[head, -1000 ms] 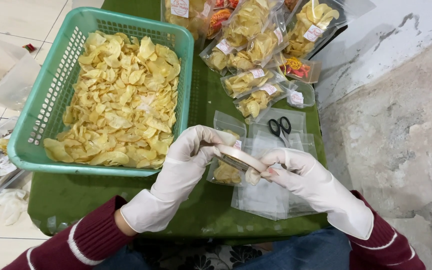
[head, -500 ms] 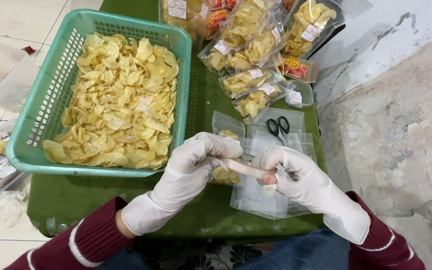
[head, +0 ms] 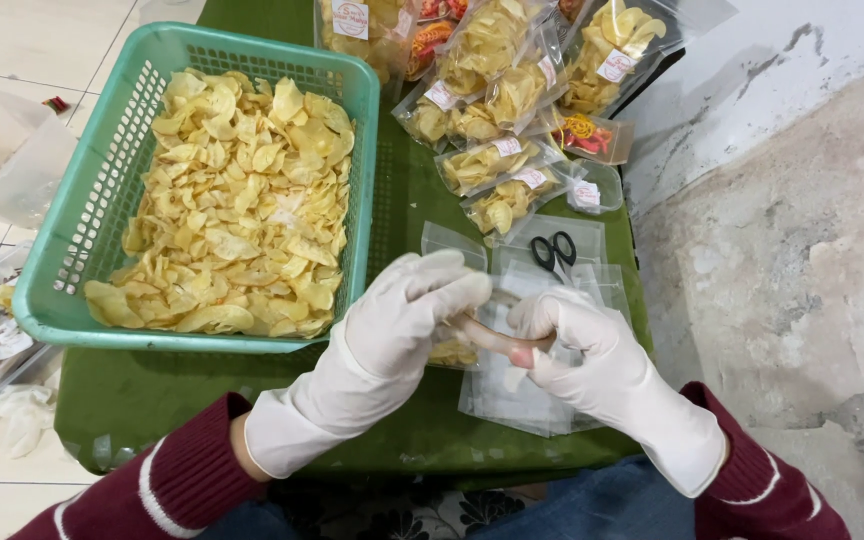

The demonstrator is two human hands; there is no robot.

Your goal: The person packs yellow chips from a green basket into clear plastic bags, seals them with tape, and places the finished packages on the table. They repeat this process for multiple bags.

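Observation:
Both my hands wear white gloves. My left hand (head: 402,320) and my right hand (head: 577,345) together pinch the top of a small clear bag of yellow chips (head: 452,352), held just above the green table (head: 152,395). The bag's mouth runs as a thin strip between my fingertips. Most of the bag is hidden behind my left hand. Under my right hand lies a stack of empty clear bags (head: 517,395).
A teal basket (head: 82,250) full of loose yellow chips stands at the left. Several filled, labelled chip bags (head: 497,160) lie at the back. Black scissors (head: 553,250) rest on the empty bags. A concrete floor lies at the right, plastic wrapping at the left.
My hands have drawn closer together along the bag's mouth and dropped slightly toward me. The bag has turned edge-on, its top now a thin strip.

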